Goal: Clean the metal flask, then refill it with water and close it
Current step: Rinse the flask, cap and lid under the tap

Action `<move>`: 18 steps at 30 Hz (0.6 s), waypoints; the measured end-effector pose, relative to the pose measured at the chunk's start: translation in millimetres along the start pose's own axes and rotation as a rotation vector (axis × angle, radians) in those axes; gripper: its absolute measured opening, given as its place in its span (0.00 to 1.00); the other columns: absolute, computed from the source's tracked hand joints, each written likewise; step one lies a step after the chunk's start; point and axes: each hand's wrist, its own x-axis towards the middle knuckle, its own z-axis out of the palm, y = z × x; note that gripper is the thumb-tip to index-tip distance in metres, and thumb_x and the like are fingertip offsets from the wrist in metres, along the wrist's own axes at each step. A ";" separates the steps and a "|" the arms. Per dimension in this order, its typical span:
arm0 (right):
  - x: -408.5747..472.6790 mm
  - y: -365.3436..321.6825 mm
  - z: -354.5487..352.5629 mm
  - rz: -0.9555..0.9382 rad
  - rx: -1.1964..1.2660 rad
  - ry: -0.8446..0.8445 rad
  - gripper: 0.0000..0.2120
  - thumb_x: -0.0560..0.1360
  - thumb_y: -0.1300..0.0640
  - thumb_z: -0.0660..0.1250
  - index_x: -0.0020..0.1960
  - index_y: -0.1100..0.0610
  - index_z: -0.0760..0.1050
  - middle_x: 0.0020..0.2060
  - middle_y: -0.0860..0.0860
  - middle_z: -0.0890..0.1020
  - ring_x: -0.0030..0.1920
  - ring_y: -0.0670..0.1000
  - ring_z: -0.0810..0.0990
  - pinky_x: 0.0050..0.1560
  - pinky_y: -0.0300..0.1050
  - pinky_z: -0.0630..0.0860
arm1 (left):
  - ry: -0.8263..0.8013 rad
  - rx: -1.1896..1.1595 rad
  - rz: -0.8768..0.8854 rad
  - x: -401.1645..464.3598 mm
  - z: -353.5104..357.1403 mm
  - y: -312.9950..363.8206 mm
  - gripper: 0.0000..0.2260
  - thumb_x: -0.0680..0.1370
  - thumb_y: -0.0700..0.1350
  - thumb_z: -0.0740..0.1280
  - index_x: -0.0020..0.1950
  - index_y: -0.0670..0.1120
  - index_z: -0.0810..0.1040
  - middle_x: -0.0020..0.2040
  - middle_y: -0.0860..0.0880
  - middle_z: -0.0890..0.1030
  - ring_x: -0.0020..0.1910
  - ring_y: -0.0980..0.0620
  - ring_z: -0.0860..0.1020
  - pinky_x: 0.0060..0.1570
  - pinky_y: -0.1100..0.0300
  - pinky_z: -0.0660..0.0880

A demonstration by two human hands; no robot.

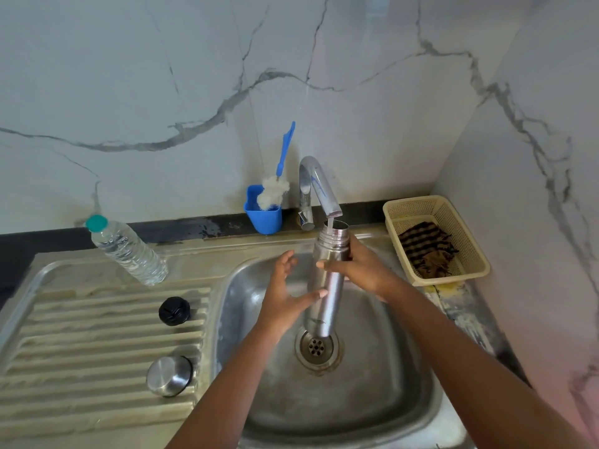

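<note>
The metal flask stands upright over the sink bowl, its open mouth right under the tap. A thin stream of water runs into it. My right hand grips the flask's upper body from the right. My left hand is open beside the flask on the left, its thumb tip touching the flask's side. On the ribbed drainboard lie the black inner stopper and the steel cap. A bottle brush with a blue handle stands in a blue holder behind the sink.
A clear plastic water bottle with a teal cap leans at the drainboard's back. A cream plastic basket holding a dark striped cloth sits right of the tap. Marble walls close in behind and on the right. The drain lies below the flask.
</note>
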 end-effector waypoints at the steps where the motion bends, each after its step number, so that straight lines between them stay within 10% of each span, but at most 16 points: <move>1: 0.8 -2.0 0.5 0.001 -0.084 0.046 0.29 0.67 0.45 0.77 0.65 0.45 0.70 0.55 0.42 0.81 0.55 0.47 0.80 0.59 0.49 0.75 | -0.001 0.000 0.002 0.2 0.0 0.8 0.42 0.66 0.45 0.82 0.73 0.57 0.62 0.69 0.59 0.71 0.68 0.67 0.67 0.61 0.75 0.64; 12: 5.0 -12.1 -8.3 0.073 -0.158 0.104 0.23 0.64 0.39 0.75 0.55 0.42 0.74 0.52 0.45 0.83 0.51 0.49 0.82 0.57 0.53 0.78 | -0.052 -0.018 0.004 -1.4 -0.8 4.4 0.40 0.67 0.44 0.81 0.73 0.57 0.64 0.68 0.59 0.71 0.67 0.67 0.68 0.55 0.80 0.66; 18: -1.6 -25.1 -2.9 0.008 -0.324 0.139 0.28 0.69 0.37 0.72 0.62 0.48 0.69 0.50 0.45 0.79 0.51 0.50 0.79 0.52 0.48 0.75 | 0.007 -0.228 -0.037 1.7 4.7 17.2 0.22 0.76 0.51 0.69 0.69 0.53 0.72 0.66 0.52 0.78 0.67 0.54 0.75 0.68 0.54 0.71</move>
